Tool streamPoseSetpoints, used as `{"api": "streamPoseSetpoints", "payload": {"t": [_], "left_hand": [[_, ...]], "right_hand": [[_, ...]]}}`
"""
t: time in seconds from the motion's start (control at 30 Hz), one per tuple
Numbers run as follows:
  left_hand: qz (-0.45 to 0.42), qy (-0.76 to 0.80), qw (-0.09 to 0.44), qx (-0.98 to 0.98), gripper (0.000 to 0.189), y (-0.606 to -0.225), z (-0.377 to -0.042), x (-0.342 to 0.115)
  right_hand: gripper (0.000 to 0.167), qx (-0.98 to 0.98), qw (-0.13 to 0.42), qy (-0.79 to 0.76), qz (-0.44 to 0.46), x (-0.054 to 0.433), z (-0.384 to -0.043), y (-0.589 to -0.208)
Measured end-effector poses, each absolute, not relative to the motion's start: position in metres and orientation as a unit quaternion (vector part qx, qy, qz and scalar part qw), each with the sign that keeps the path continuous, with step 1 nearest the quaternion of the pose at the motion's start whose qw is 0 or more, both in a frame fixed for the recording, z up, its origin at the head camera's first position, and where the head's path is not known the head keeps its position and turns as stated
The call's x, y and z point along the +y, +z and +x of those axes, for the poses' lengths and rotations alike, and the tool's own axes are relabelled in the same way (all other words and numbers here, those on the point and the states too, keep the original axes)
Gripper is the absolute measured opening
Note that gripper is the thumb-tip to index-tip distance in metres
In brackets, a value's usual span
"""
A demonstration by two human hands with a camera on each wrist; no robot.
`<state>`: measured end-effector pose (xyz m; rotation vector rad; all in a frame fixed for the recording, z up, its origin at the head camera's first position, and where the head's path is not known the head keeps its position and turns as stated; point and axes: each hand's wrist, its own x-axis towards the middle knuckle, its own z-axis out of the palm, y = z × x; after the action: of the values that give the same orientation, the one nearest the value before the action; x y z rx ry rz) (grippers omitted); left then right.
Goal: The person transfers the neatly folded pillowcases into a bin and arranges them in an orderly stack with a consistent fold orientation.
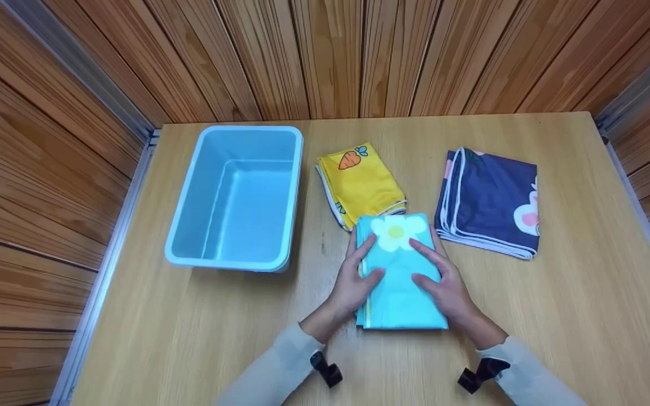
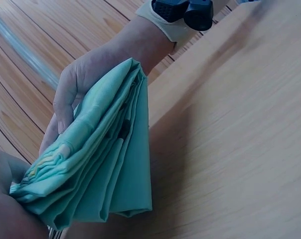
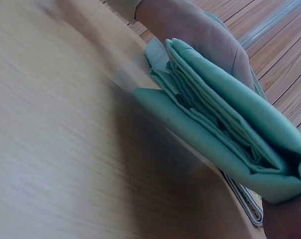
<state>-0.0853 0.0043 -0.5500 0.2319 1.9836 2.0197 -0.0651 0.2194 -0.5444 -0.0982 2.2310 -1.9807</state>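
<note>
A folded turquoise cloth (image 1: 401,293) with a white and yellow flower print is held between both hands in the middle of the table. The left hand (image 1: 353,285) grips its left side, thumb on top. On the opposite side the right hand (image 1: 449,285) holds it the same way, its thumb also over the upper face. From the left wrist, the many stacked layers of the cloth (image 2: 115,164) show at the near end, with a shadow on the tabletop beside it. The right wrist view has the cloth's layers (image 3: 215,114) fanned slightly apart.
Just beyond the turquoise cloth lies a folded yellow cloth (image 1: 361,183) with carrot prints, partly covered by it in the head view. A folded navy cloth (image 1: 491,203) lies at the right. An upright blue plastic bin (image 1: 291,197) stands at the left. Wood-panelled walls surround the table.
</note>
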Motion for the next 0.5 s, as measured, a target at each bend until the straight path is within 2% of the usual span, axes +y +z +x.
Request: {"api": "streamPoseSetpoints", "payload": {"t": [0.5], "left_hand": [[0.079,0.722,0.150,0.671,0.067,-0.538,-0.088,0.002]], "right_hand": [[0.059,0.739,0.067,-0.669,-0.036,0.219,-0.067,-0.533]]}}
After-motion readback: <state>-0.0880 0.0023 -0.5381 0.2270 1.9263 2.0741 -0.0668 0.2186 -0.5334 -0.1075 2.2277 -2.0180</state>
